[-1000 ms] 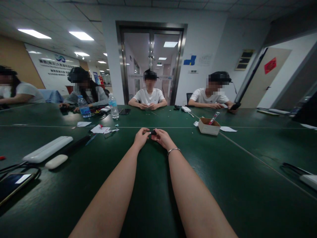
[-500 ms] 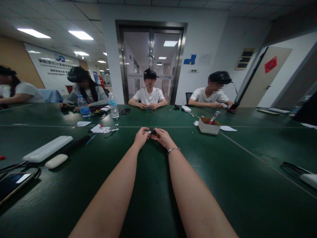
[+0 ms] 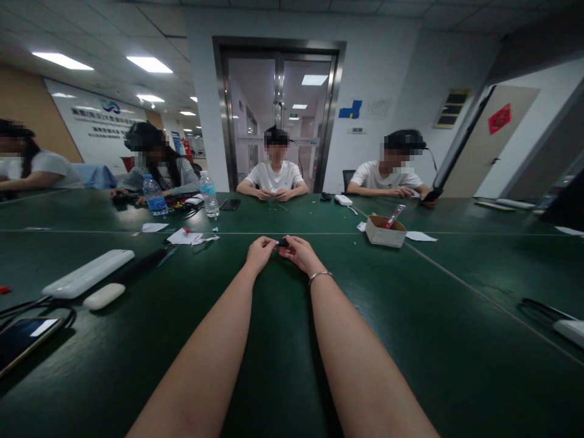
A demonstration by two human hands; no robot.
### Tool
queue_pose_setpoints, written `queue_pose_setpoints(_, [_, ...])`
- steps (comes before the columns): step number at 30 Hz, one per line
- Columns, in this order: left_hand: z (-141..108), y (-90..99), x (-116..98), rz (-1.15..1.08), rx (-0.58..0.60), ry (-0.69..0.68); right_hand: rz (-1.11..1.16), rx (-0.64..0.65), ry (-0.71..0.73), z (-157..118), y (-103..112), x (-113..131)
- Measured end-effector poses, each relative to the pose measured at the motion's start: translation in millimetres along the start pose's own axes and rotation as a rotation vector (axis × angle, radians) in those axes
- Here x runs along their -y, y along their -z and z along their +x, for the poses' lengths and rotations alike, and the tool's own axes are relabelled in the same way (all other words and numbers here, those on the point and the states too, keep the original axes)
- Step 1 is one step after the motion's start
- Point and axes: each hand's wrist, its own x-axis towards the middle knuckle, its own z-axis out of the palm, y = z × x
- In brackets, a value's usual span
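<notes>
Both my arms reach forward over the dark green table [image 3: 283,340]. A small black object [image 3: 283,243] with a silvery left end is held between my hands. My right hand [image 3: 298,252], with a bracelet at the wrist, has its fingers closed on the black part. My left hand [image 3: 261,252] pinches at the silvery end, which its fingertips now mostly cover. The fingertips of the two hands are close together.
An open box [image 3: 385,232] stands ahead to the right. Two bottles [image 3: 156,196] are ahead to the left, near paper scraps [image 3: 185,237]. At the left lie a white power bank [image 3: 89,274], a white case [image 3: 104,297] and a phone [image 3: 30,340]. Several people sit across the table.
Less of the silvery end shows between my hands, and my left fingers have shifted slightly. My right hand has hardly moved.
</notes>
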Motion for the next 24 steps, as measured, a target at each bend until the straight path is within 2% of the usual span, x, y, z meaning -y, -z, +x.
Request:
queue_pose_setpoints(9, [-1.0, 2.5, 2.5, 0.197, 0.008, -0.033, 0.0, -0.017, -0.014, -0.5, -1.4, 1.1])
queue_pose_setpoints(24, [-4.7, 4.9, -6.4, 0.302, -0.021, -0.012, -0.004, -0.005, -0.011, -0.4, -1.4, 0.9])
